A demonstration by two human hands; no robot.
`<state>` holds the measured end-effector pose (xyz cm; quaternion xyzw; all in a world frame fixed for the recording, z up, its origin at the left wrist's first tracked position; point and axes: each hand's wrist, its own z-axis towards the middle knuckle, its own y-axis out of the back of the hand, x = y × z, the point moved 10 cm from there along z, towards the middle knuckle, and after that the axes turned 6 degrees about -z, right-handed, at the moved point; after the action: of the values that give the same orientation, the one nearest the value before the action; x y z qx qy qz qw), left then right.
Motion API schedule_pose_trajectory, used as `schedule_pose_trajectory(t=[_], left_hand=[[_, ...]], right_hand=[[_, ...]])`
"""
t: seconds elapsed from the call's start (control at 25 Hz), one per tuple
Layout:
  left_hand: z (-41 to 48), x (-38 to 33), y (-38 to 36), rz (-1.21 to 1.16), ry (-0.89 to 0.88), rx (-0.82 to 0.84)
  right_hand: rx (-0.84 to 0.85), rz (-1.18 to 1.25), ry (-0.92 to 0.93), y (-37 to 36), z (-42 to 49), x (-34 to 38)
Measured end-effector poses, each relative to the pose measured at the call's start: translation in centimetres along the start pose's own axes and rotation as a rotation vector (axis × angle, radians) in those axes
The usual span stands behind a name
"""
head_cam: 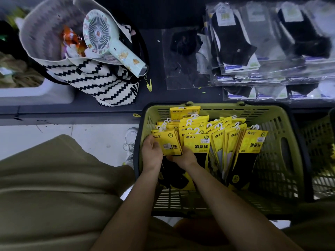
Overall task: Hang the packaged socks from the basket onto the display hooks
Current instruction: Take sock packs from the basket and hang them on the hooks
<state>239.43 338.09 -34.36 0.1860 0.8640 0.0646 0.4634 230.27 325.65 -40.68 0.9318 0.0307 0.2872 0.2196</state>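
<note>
A green plastic basket (279, 156) sits on the floor in front of me, filled with several yellow-carded packs of black socks (252, 142) standing upright, each with a white hanger hook. My left hand (151, 153) grips the left side of a small bundle of sock packs (167, 144) at the basket's left end. My right hand (183, 157) holds the lower edge of the same bundle from beneath. Packaged socks on display (233, 38) hang or lie at the top right; the hooks themselves are not visible.
A black-and-white zigzag tote bag (94, 77) with a pale green handheld fan (108, 40) on top stands at the upper left on a dark shelf. A clear flat package (183, 58) lies beside the display. My knee in olive trousers (54, 178) fills the lower left.
</note>
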Motion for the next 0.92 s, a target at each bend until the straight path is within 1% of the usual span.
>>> schedule_pose_trajectory(t=[0.08, 0.2, 0.32, 0.44, 0.48, 0.56, 0.68, 0.8, 0.92], left_hand=[[0.2, -0.2, 0.0, 0.011, -0.017, 0.039], [-0.3, -0.9, -0.8, -0.001, -0.061, 0.119], [-1.1, -1.6, -1.8, 0.025, -0.016, 0.182], [-2.4, -3.7, -4.4, 0.001, -0.027, 0.353], [-2.8, -4.5, -5.2, 0.007, -0.053, 0.391], [-3.7, -6.0, -6.8, 0.018, -0.103, 0.413], [-5.1, -7.5, -9.9, -0.048, -0.115, 0.48], [-6.4, -7.3, -12.9, 0.04, -0.071, 0.561], [-6.6, -6.9, -14.3, 0.079, -0.074, 0.545]], right_hand=[[-0.027, 0.036, 0.0, -0.2, -0.2, 0.5], [-0.043, 0.204, 0.027, 0.7, -1.1, -0.1], [0.046, 0.321, 0.107, 2.5, -2.6, -0.7], [0.127, 0.386, 0.18, 4.7, -3.6, -0.7], [0.132, 0.424, 0.2, 5.6, -3.9, -0.5], [0.12, 0.541, 0.247, 7.5, -4.3, -0.4], [0.089, 0.712, 0.294, 9.8, -5.1, -0.7], [0.062, 0.718, 0.286, 11.2, -6.0, -2.2], [0.031, 0.725, 0.281, 12.5, -6.6, -3.2]])
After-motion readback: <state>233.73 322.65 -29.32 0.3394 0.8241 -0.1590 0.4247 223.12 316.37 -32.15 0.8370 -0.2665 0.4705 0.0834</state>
